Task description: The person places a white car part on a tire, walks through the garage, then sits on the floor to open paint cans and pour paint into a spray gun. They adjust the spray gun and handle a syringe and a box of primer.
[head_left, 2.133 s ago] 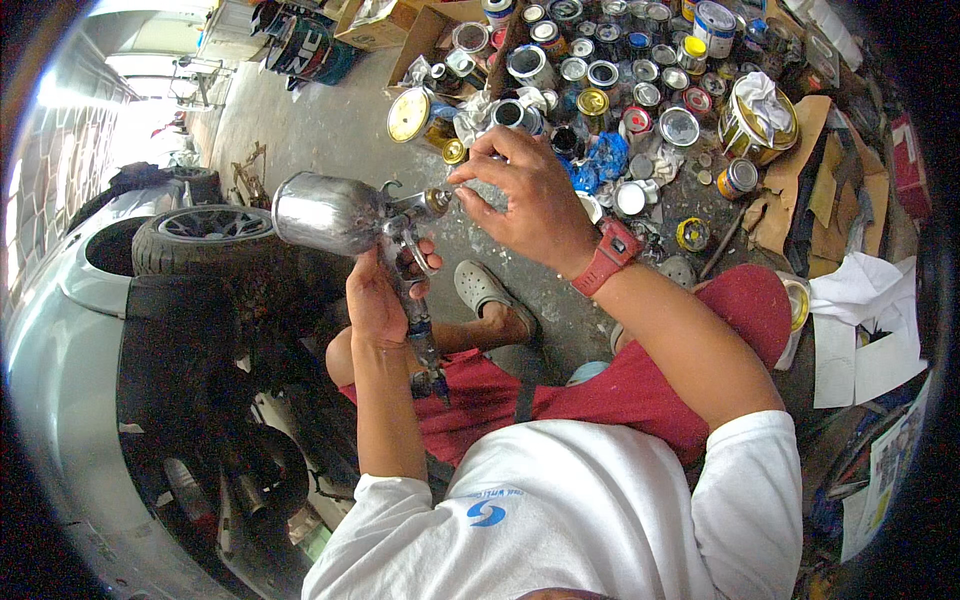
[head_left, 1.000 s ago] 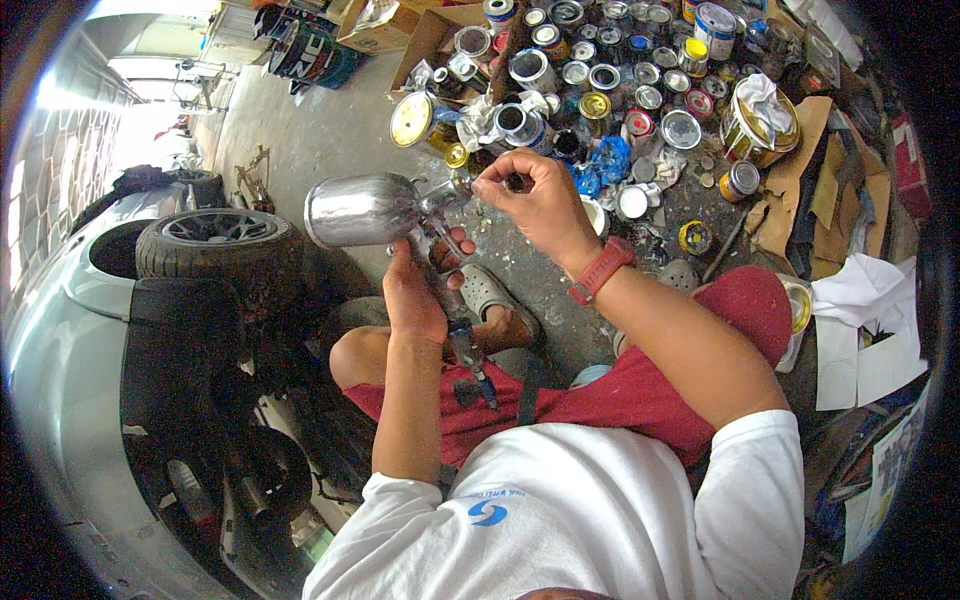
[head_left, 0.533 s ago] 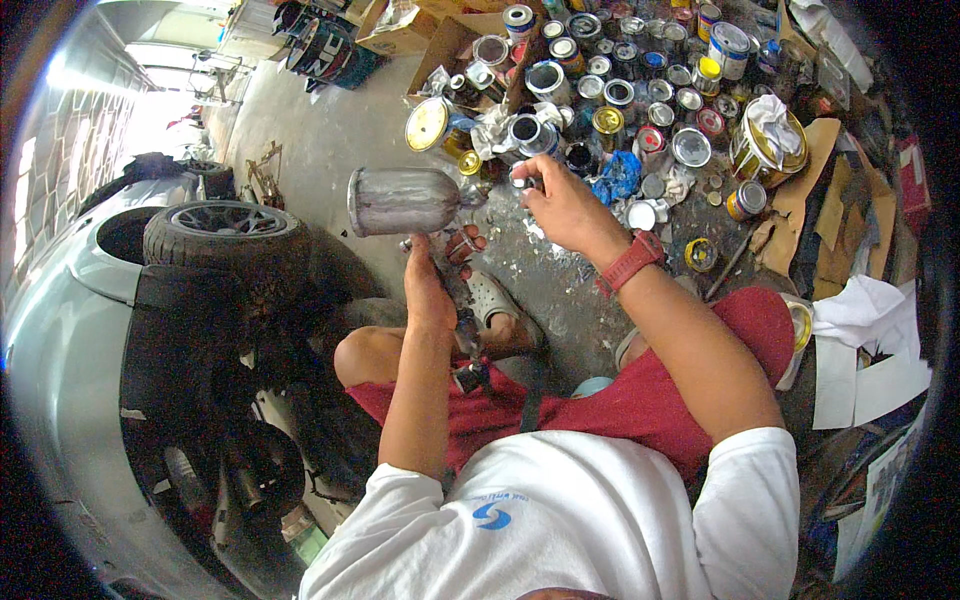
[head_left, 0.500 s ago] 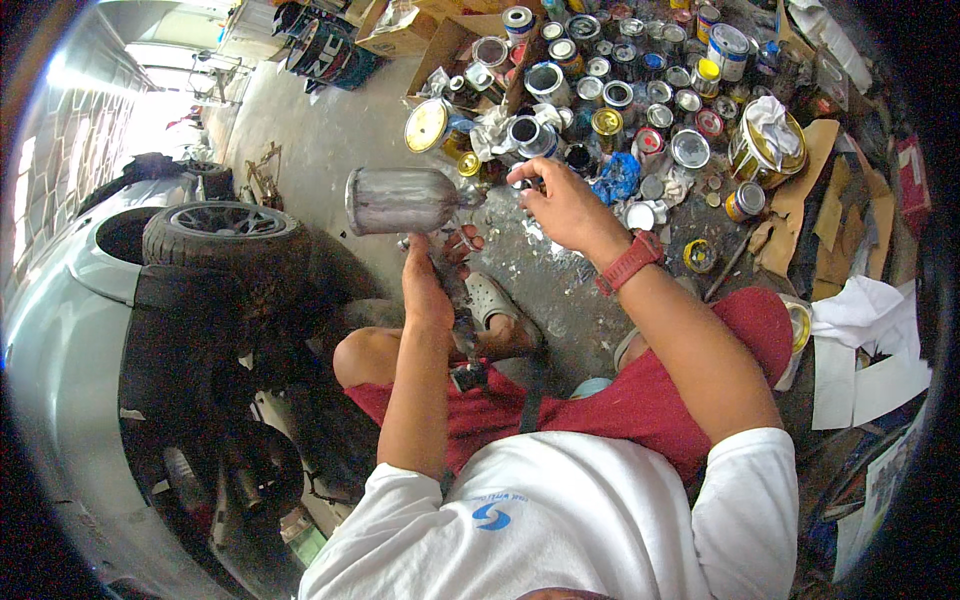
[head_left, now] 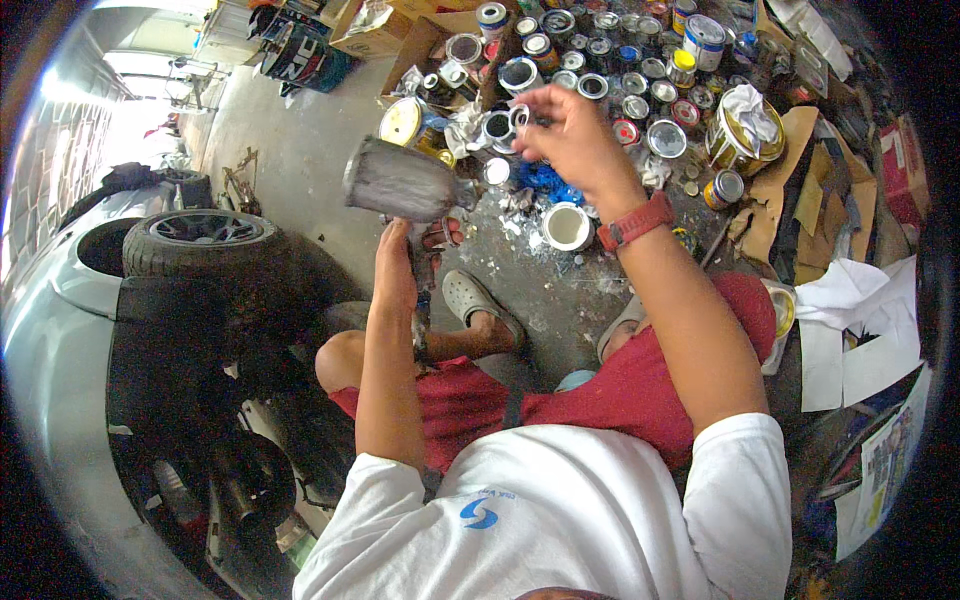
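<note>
My left hand (head_left: 398, 250) is closed round the handle of a spray gun (head_left: 436, 240), fingers at the trigger. The gun's scuffed grey metal cup (head_left: 402, 182) lies tilted on its side, its wide end to the left. My right hand (head_left: 575, 140) is raised to the right of the gun, apart from it, with thumb and fingers curled. A small ring shape shows between the fingertips, but I cannot tell whether it is held or a can rim behind. Below that hand, an open can (head_left: 567, 228) with pale contents stands on the floor.
Many paint cans crowd the far floor, around a blue crumpled rag (head_left: 545, 182). A larger can (head_left: 745, 140) holds white paper. Torn cardboard (head_left: 790, 185) and white sheets (head_left: 850, 310) lie right. A car body (head_left: 60, 400) and a wheel (head_left: 205, 235) stand left.
My right hand has moved away from the spray gun's narrow end, farther out. The cup has tilted, its wide end rising. The view has shifted slightly, and the open pale can now shows.
</note>
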A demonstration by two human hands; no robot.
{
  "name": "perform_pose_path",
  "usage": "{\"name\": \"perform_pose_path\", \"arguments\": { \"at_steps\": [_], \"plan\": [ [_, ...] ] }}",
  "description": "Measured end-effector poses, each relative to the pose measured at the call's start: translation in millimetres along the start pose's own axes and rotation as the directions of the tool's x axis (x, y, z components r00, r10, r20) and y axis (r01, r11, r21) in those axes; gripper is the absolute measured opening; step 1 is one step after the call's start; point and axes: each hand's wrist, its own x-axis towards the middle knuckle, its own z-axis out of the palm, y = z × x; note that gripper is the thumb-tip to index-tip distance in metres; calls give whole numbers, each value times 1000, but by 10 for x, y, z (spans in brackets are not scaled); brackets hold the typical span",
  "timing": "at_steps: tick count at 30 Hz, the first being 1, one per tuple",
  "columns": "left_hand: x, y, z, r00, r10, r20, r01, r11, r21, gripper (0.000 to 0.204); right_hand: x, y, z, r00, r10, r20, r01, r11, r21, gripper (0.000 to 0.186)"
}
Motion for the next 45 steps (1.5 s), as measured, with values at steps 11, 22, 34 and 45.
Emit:
{"name": "perform_pose_path", "arguments": {
  "at_steps": [11,22,34,45],
  "plan": [
    [257,-746,237,996,-53,-75,80,900,429,61,33,-118,-167,986,-92,-142,90,996,-20,34],
    [308,-714,293,986,-5,-167,88,864,496,69,96,-76,-196,973,-172,-151,149,978,-149,30],
    [275,-648,308,982,-4,-191,98,867,488,66,79,-55,-245,970,-195,-147,164,966,-201,35],
    [256,-561,277,987,7,-159,63,901,430,67,63,-48,-196,973,-157,-168,112,962,-247,35]
  ]
}}
